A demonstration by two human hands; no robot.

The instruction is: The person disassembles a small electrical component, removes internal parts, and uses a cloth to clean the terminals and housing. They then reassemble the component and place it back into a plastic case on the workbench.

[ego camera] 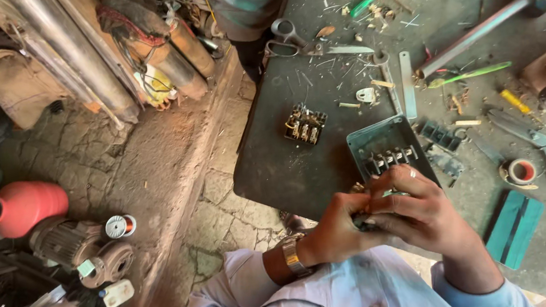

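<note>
Small dark part point(364, 220) pinched between left hand point(335, 234), right hand point(418, 209) fingertips

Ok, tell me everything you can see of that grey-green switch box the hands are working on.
The switch box is a shallow rectangular tray of grey-green painted metal, by its look, lying open side up with no lid on it. A row of small metal contacts crosses its middle. It sits tilted on the corner of the dark board, its near end hidden under the right hand and the left hand. What the fingers pinch there is too hidden to tell.

no packages, labels, signs or screens visible
</note>
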